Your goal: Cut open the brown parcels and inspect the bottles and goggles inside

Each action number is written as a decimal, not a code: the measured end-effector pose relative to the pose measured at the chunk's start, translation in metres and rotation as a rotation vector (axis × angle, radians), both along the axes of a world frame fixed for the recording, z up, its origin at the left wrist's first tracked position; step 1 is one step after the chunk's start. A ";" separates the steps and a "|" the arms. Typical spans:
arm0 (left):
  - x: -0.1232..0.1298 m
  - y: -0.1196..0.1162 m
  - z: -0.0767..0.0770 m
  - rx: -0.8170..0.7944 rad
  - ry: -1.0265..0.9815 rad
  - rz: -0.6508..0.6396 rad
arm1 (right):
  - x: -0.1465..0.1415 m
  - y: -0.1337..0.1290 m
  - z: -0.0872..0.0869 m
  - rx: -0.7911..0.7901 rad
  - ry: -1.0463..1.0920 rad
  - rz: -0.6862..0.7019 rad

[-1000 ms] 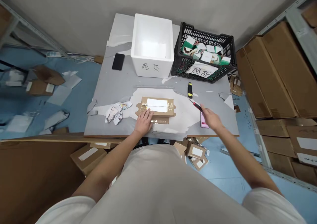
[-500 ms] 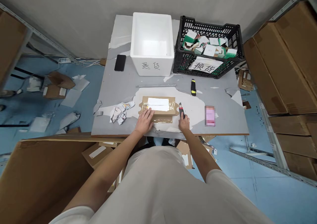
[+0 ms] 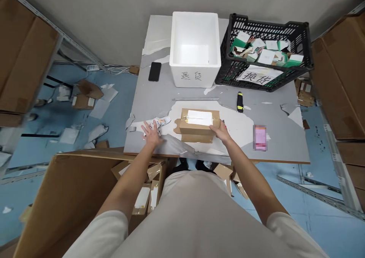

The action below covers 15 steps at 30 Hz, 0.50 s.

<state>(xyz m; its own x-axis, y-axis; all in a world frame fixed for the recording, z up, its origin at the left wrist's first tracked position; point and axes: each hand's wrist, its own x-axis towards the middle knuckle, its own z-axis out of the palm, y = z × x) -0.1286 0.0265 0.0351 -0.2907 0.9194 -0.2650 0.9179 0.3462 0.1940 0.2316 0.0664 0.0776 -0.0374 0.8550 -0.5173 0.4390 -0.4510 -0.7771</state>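
My left hand (image 3: 153, 135) rests with spread fingers on crumpled printed paper (image 3: 163, 121) at the table's left side. At the middle of the table, my right hand (image 3: 221, 131) grips the right end of a small cardboard box (image 3: 196, 128). The box has a white label on top, clear tape along it and a flap out toward me. Just past my right hand shows a bit of the red-and-black utility knife (image 3: 224, 123); most of it is hidden, and I cannot tell if it lies on the table.
A white foam box (image 3: 195, 77) and a black crate (image 3: 266, 83) of small green-and-white boxes stand at the back. A phone (image 3: 154, 72), a black-and-yellow cutter (image 3: 240, 102) and a blurred pink item (image 3: 260, 137) lie on the table (image 3: 282, 144). A large carton (image 3: 57, 197) stands lower left.
My left hand has left the box and moved left onto the crumpled paper. My right hand has shifted from the utility knife's handle to the box's right end. The view has swung left.
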 end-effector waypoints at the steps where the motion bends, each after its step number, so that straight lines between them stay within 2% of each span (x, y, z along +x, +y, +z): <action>1: -0.014 0.006 -0.008 -0.104 0.042 -0.071 | -0.003 -0.002 0.001 -0.025 -0.004 -0.029; 5: -0.047 0.043 -0.037 -0.317 0.050 -0.397 | -0.005 -0.011 0.004 -0.105 -0.017 -0.059; 8: -0.055 0.066 -0.050 -0.368 -0.008 -0.515 | -0.006 -0.016 0.005 -0.162 -0.024 -0.074; 10: -0.061 0.069 -0.055 -0.324 -0.058 -0.536 | -0.008 -0.017 0.005 -0.186 -0.014 -0.089; 12: -0.069 0.059 -0.055 -0.231 -0.113 -0.516 | -0.010 -0.018 0.006 -0.192 0.016 -0.106; 15: -0.078 0.032 -0.054 -0.021 -0.205 -0.358 | -0.014 -0.023 0.005 -0.182 0.085 -0.150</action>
<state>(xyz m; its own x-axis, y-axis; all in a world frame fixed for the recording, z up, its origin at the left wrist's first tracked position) -0.2071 0.0581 -0.0186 0.1069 0.9468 -0.3036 0.9241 0.0181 0.3817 0.2179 0.0438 0.0829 0.0326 0.7474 -0.6635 0.2929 -0.6419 -0.7087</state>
